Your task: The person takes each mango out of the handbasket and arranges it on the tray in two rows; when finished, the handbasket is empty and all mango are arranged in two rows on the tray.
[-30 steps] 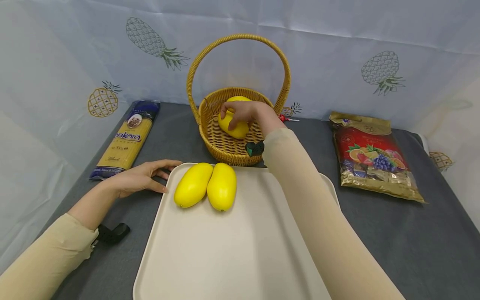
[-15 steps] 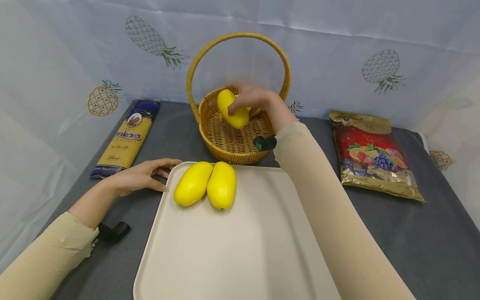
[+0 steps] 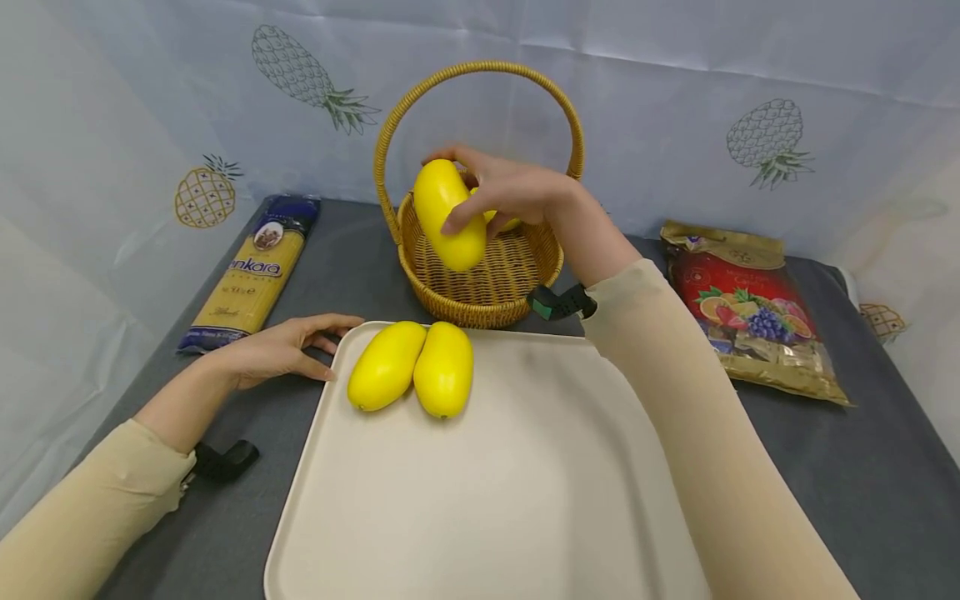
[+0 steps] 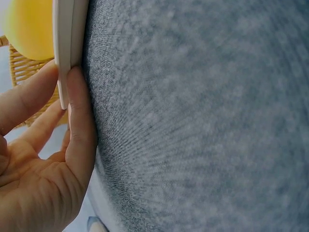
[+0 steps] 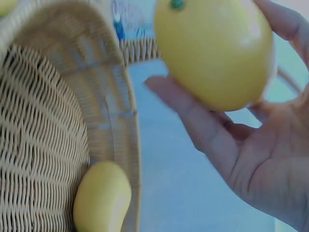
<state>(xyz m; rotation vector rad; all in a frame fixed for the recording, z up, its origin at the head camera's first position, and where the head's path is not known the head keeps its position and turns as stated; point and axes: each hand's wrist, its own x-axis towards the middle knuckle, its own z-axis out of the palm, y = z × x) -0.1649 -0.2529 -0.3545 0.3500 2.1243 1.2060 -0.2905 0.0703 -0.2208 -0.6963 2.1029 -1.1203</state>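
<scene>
My right hand (image 3: 517, 187) grips a yellow mango (image 3: 444, 215) between thumb and fingers, raised over the wicker basket (image 3: 480, 315). In the right wrist view this mango (image 5: 217, 53) shows a small green stem mark. A further mango (image 5: 102, 198) lies inside the basket against its wall, mostly hidden by the hand in the head view. My left hand (image 3: 273, 354) is at the far left corner of the cream tray (image 3: 480, 483); in the left wrist view, thumb and fingers pinch the tray's rim (image 4: 65, 48). Two mangoes (image 3: 386, 367) lie side by side on the tray, touching.
A pack of spaghetti (image 3: 251, 279) lies to the left of the basket. On the right is a red and gold candy bag (image 3: 750, 308). The basket's tall handle (image 3: 480, 67) arches above the right hand. A patterned curtain (image 3: 645, 108) hangs behind the grey table (image 3: 810, 483).
My right hand has lifted the mango from the basket floor, up and slightly left. A second mango behind it has come partly into sight. The left hand stays at the tray.
</scene>
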